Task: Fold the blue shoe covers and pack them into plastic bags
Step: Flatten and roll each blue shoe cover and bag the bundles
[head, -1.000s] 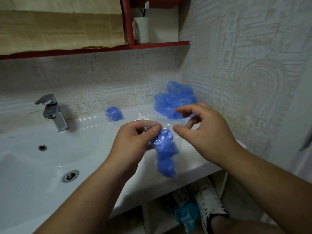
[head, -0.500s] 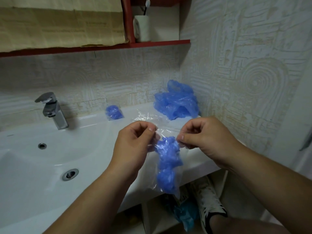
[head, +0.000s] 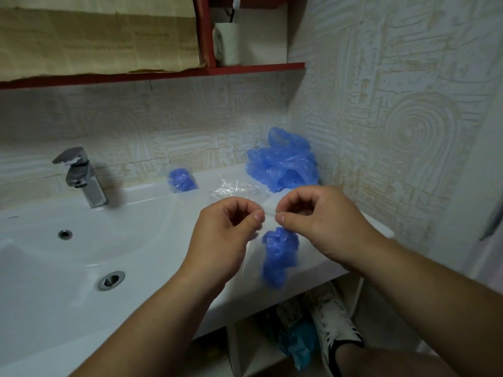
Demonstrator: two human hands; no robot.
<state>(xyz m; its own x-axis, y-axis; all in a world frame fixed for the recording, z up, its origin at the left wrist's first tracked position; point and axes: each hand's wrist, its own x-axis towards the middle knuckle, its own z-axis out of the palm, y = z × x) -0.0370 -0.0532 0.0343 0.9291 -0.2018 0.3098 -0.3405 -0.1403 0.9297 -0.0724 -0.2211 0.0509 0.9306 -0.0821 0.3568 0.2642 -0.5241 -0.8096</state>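
Pinching the top edge of a thin clear plastic bag (head: 255, 254), the left hand (head: 226, 238) and the right hand (head: 321, 227) hold it above the front of the white ceramic washbasin surface (head: 152, 240). On each hand the fingers (head: 257, 217) are curled, with thumb and forefinger clamped on the bag's rim and the two thumbs close together. A bunched blue plastic shoe cover (head: 280, 254) hangs inside the bag, just below the hands. At the back of the surface, against the patterned wall, lies a loose heap of blue plastic shoe covers (head: 283, 170). Some crinkled empty clear bags (head: 234, 187) lie in front of the heap. Further left sits a small packed bag of blue covers (head: 181, 180), near the chrome tap (head: 81, 178).
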